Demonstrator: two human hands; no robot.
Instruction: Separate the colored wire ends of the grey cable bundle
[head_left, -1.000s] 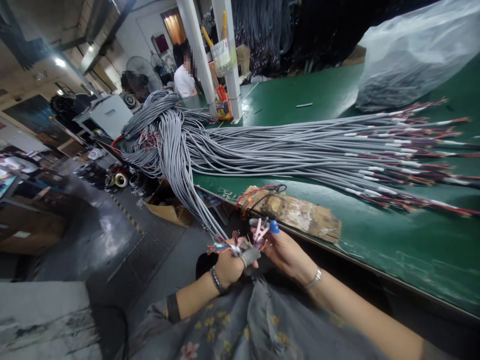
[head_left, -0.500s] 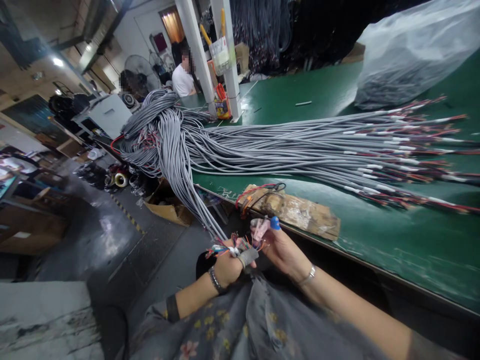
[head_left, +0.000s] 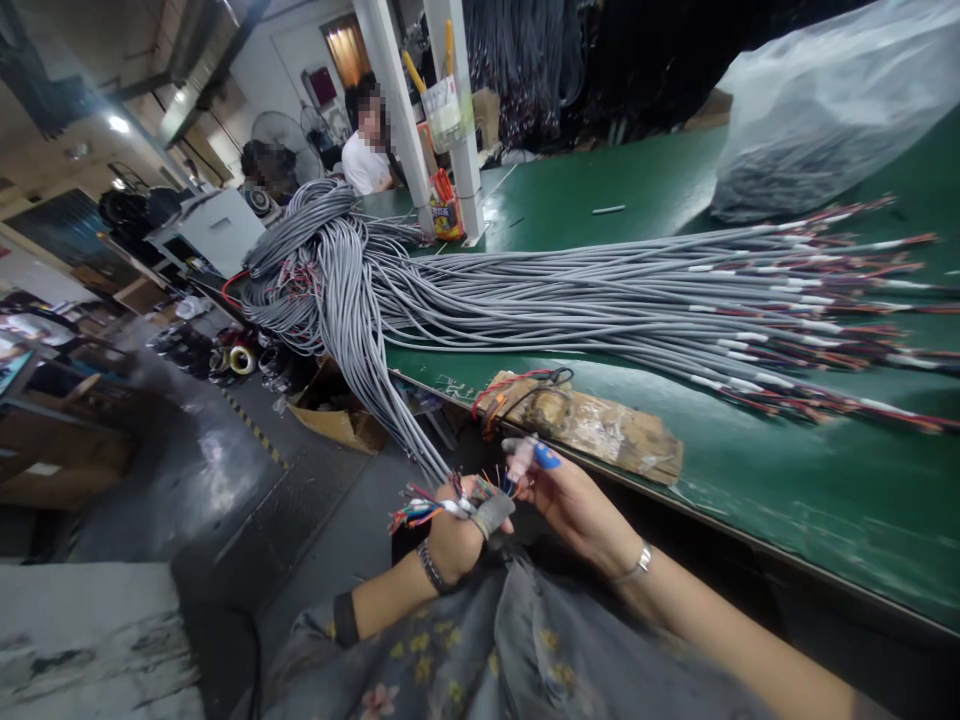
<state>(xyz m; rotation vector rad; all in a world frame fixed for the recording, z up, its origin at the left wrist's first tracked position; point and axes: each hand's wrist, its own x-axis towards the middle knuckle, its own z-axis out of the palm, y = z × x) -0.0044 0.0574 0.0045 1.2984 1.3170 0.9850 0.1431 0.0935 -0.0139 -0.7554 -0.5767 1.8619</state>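
My left hand (head_left: 459,535), with grey covering on its thumb, is closed around the stripped end of a grey cable (head_left: 429,452). Thin coloured wires (head_left: 409,512) fan out on its left side, and more wire tips stick up beside its thumb. Close on the right, my right hand (head_left: 559,495) has its fingertips pinched at those wire tips; a blue cover sits on one digit and pale wrapping on others. From my left hand the grey cables run up to a large bundle (head_left: 341,270) draped over the table edge.
The green table (head_left: 750,480) carries a long spread of grey cables (head_left: 570,300) with stripped ends at the right. A taped wooden block (head_left: 600,425) lies at the near edge. A plastic bag (head_left: 825,120) stands behind, and a person (head_left: 364,160) sits beyond the white posts.
My right hand has turned slightly, its wrist moving right and its blue-covered digit tipping down. The coloured wires on the left of my left hand stick out further left.
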